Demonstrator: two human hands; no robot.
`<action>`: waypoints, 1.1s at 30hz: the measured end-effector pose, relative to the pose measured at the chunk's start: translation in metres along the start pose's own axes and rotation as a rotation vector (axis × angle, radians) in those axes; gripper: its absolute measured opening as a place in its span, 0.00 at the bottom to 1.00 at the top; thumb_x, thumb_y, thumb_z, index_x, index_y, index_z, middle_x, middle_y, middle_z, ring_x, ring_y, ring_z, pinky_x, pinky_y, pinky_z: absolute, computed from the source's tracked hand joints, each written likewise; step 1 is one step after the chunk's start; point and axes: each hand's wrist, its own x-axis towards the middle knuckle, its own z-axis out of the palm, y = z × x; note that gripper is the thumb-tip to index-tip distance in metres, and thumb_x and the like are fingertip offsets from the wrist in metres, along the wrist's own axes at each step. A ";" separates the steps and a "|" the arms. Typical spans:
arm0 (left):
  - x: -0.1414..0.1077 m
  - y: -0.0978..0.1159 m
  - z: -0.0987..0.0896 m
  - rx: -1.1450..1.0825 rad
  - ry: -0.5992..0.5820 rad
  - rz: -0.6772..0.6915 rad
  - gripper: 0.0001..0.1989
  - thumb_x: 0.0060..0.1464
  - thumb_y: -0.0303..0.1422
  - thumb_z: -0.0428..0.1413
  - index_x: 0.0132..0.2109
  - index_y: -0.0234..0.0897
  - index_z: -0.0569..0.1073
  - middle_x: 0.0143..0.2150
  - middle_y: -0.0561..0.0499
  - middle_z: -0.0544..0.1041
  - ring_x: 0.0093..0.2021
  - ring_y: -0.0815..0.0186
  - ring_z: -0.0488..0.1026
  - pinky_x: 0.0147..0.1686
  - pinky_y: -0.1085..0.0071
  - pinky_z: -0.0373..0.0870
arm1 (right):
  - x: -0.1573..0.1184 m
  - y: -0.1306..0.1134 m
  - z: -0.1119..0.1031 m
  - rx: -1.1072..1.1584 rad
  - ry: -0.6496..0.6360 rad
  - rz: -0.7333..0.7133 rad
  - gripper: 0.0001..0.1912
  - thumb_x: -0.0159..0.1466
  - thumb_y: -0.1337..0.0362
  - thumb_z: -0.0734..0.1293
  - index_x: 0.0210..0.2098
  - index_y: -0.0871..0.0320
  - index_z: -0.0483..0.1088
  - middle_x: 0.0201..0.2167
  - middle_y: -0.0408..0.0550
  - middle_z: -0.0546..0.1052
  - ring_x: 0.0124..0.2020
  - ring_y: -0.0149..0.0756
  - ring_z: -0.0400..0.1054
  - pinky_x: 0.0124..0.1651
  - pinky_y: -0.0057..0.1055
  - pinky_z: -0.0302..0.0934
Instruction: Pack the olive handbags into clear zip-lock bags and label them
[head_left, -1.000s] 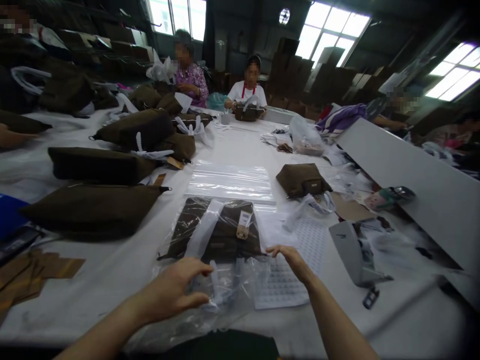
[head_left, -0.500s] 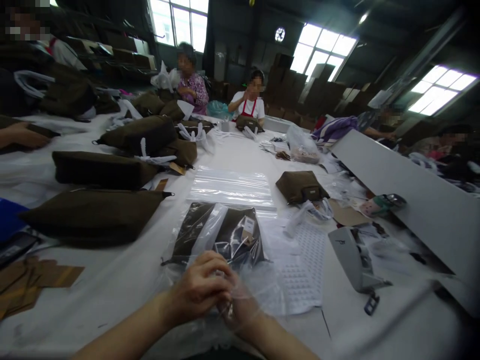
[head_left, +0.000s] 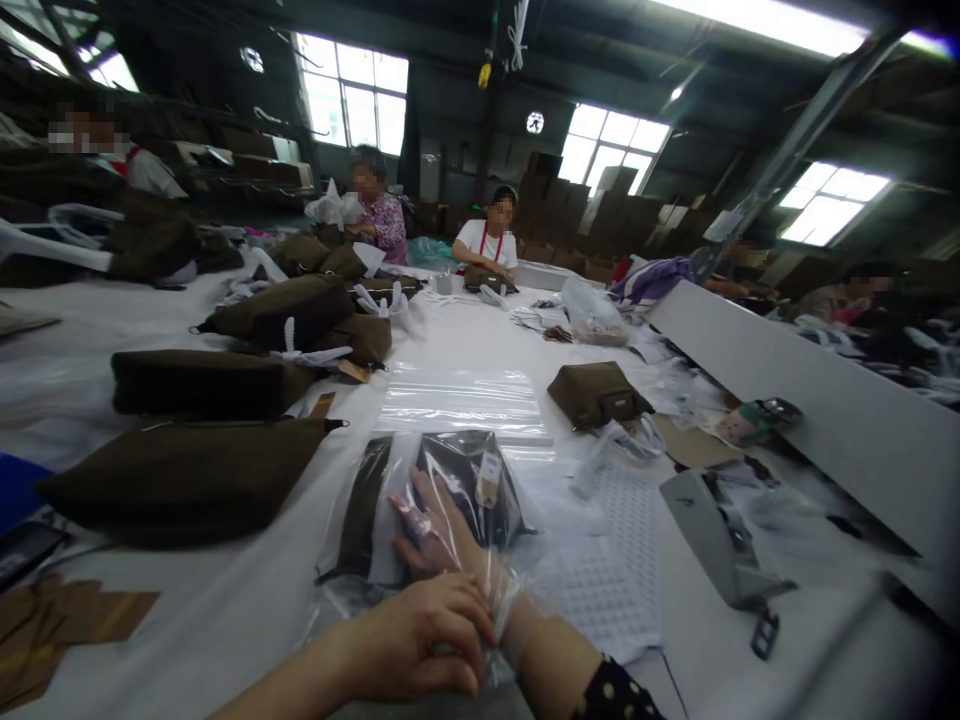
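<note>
My right hand (head_left: 439, 525) is inside a clear plastic bag (head_left: 352, 530), lying flat on a dark olive handbag (head_left: 472, 480) with a cream tag (head_left: 489, 478). Its fingers point away from me and hold nothing. The plastic mouth gathers around my right wrist. My left hand (head_left: 416, 635) closes over that film near the wrist, at the near end of the bag. A white strip lies along the handbag, under the plastic. A flat zip-top bag (head_left: 461, 400) lies just beyond the handbag.
Several olive handbags (head_left: 187, 480) lie on the white-covered table (head_left: 225, 540) to my left, and another (head_left: 596, 395) stands to the right. A dimpled white foam sheet (head_left: 607, 570) and a long white board (head_left: 810, 390) are on the right. Co-workers sit at the far end.
My right hand has gone from the bag's mouth to inside it, sliding away from me over the handbag. My left hand now grips the film at my right wrist. The view has tilted upward.
</note>
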 end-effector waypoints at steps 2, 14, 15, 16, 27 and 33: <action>0.007 -0.001 -0.007 0.020 0.073 -0.074 0.15 0.57 0.43 0.49 0.43 0.40 0.74 0.50 0.47 0.73 0.51 0.64 0.68 0.54 0.67 0.63 | -0.011 0.013 0.002 -0.081 0.011 0.015 0.41 0.58 0.61 0.66 0.63 0.38 0.39 0.65 0.39 0.45 0.65 0.50 0.36 0.64 0.57 0.37; -0.012 -0.114 0.031 0.862 -0.172 -0.256 0.27 0.52 0.49 0.51 0.58 0.49 0.63 0.62 0.49 0.60 0.63 0.54 0.54 0.62 0.50 0.41 | -0.336 0.035 -0.036 -0.254 0.165 0.219 0.27 0.59 0.69 0.63 0.57 0.48 0.59 0.41 0.50 0.76 0.41 0.45 0.72 0.39 0.37 0.71; -0.009 -0.109 0.029 0.848 -0.132 -0.233 0.24 0.53 0.48 0.51 0.56 0.48 0.66 0.61 0.49 0.63 0.62 0.54 0.56 0.61 0.50 0.44 | -0.345 0.029 -0.046 -0.203 0.205 0.280 0.23 0.59 0.71 0.62 0.52 0.48 0.63 0.38 0.47 0.77 0.39 0.42 0.72 0.38 0.35 0.71; -0.002 -0.101 0.027 0.825 -0.067 -0.207 0.21 0.54 0.46 0.51 0.52 0.47 0.70 0.59 0.49 0.65 0.60 0.54 0.58 0.61 0.51 0.47 | -0.348 0.026 -0.057 -0.166 0.270 0.381 0.19 0.59 0.72 0.62 0.47 0.48 0.65 0.36 0.46 0.76 0.38 0.40 0.72 0.38 0.35 0.71; 0.173 -0.070 0.125 0.358 -0.184 -0.177 0.13 0.57 0.33 0.49 0.48 0.37 0.70 0.49 0.44 0.72 0.49 0.61 0.69 0.51 0.62 0.66 | -0.238 0.144 -0.137 -0.092 0.577 0.895 0.21 0.60 0.61 0.61 0.51 0.62 0.59 0.44 0.57 0.66 0.43 0.42 0.64 0.48 0.42 0.61; 0.172 -0.114 0.141 0.276 -0.155 -0.471 0.18 0.54 0.32 0.50 0.52 0.31 0.66 0.52 0.40 0.71 0.51 0.58 0.68 0.53 0.61 0.64 | -0.214 0.197 -0.158 0.303 0.380 1.151 0.38 0.48 0.62 0.71 0.56 0.58 0.54 0.34 0.47 0.69 0.39 0.42 0.66 0.50 0.45 0.57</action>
